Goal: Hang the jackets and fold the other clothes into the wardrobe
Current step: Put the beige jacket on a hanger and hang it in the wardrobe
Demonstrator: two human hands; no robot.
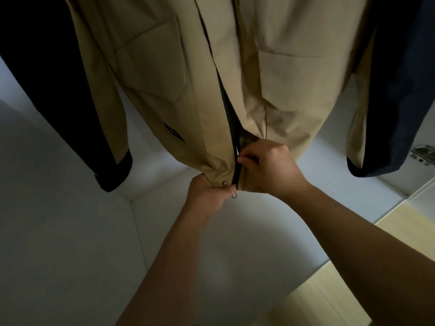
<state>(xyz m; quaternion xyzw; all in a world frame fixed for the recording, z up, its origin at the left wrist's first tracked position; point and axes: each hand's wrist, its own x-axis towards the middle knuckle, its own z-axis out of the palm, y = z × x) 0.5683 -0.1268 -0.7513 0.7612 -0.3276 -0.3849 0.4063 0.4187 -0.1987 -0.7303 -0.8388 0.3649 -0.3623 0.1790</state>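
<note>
A tan jacket (pixel 183 74) hangs inside the white wardrobe (pixel 58 231), its front partly apart above a dark zipper (pixel 235 170). My left hand (pixel 207 196) grips the bottom hem of the jacket's left front panel, next to a metal snap. My right hand (pixel 266 168) pinches the zipper area on the right front panel, just above the hem. The jacket's cuffs are black.
A black garment (pixel 40 74) hangs at the left and a navy garment (pixel 400 90) at the right, both close beside the tan jacket. A metal hinge (pixel 423 154) sits on the right wall. Pale wooden floor (pixel 353 290) shows at the lower right.
</note>
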